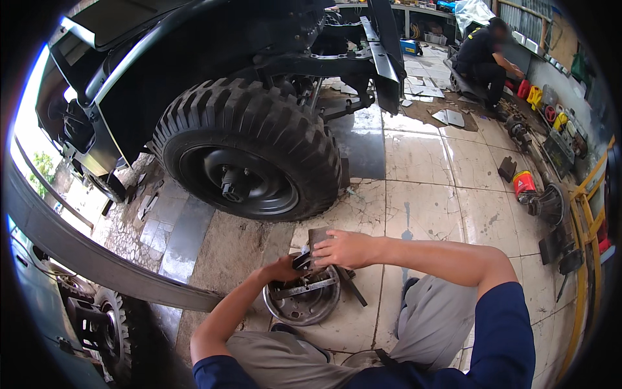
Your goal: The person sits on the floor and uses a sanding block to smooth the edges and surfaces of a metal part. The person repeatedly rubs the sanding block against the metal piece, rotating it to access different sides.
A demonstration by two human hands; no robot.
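Observation:
Between my feet lies a round metal drum-like part point(299, 312) with a metal strip across its face. My left hand point(282, 268) is closed around a dark metal part point(300, 261) just above its far rim; the fingers are partly hidden. A grey-brown flat piece point(318, 236), its kind unclear, is in my right hand point(345, 249), whose fingers bend over it beside the left hand. Against the drum-like part's right side leans a dark bar point(352, 288) on the tiles.
A large vehicle wheel with a knobby tyre point(253, 152) stands just ahead, under a dark body. A curved grey beam point(116, 259) crosses at left. A co-worker point(483, 61) crouches far right. Along the right wall are a red can point(523, 184), metal parts and a yellow frame point(586, 259).

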